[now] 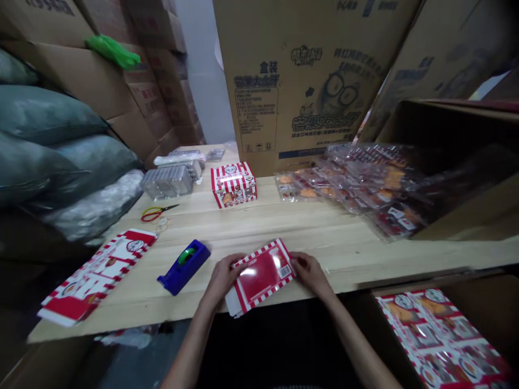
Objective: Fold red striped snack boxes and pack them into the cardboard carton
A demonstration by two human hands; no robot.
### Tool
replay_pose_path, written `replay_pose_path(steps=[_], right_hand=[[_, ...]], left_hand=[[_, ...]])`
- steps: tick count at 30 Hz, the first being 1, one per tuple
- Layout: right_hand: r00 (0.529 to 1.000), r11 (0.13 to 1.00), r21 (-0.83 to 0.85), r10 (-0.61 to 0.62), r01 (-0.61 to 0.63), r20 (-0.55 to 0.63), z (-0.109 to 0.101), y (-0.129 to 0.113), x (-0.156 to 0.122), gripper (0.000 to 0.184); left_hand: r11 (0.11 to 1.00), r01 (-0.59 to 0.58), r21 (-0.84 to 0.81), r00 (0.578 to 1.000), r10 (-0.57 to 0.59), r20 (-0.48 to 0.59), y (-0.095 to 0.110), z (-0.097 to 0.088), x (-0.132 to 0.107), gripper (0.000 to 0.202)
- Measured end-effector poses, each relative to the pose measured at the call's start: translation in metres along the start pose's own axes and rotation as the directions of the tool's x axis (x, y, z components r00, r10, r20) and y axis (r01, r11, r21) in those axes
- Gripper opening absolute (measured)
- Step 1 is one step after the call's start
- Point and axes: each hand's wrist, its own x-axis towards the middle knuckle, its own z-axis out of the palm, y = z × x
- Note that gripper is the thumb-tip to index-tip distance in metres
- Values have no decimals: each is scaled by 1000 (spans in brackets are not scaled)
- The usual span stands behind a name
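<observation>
A flat red-and-white striped carton point(261, 275) lies at the near edge of the wooden table point(284, 227), part of it over the edge. My left hand point(224, 276) grips its left end and my right hand point(309, 272) grips its right end. A blue tape dispenser point(184, 266) with a green roll rests just left of my left hand. One assembled striped box point(234, 184) stands upright farther back on the table.
A stack of flat striped cartons point(95, 275) lies at the table's left end, with scissors point(156, 212) and clear plastic trays point(168, 181) behind. Packaged snack trays point(365, 183) spread at the right. Large cardboard boxes point(300, 75) stand behind. Filled boxes point(441, 335) sit lower right.
</observation>
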Motion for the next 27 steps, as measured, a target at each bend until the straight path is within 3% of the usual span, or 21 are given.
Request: replay_pose_path(steps=[5, 9, 13, 17, 21, 24, 27], right_hand=[[999, 934, -356, -40, 32, -16, -5, -8, 112, 28], [999, 836, -548, -35, 35, 11, 7, -13, 207, 34], [1000, 747, -664, 15, 6, 25, 13, -6, 259, 37], [999, 698, -716, 25, 11, 40, 2, -1, 269, 33], [997, 703, -710, -75, 40, -19, -8, -16, 246, 20], [977, 742, -661, -203, 109, -68, -5, -40, 211, 15], [940, 781, -581, -332, 230, -74, 13, -69, 166, 16]], left_hand=[[966, -58, 252, 978, 106, -182, -21, 9, 9, 35], [947, -56, 318, 953, 145, -265, -29, 23, 7, 35], [954, -68, 292, 935, 164, -316, -37, 28, 4, 40], [962, -90, 258, 908, 186, -375, -28, 18, -5, 41], [975, -149, 166, 873, 209, -442, 9, 14, -7, 36], [981, -191, -38, 911, 162, -380, 41, 30, 10, 49], [937, -138, -322, 965, 54, -257, 66, 55, 47, 89]])
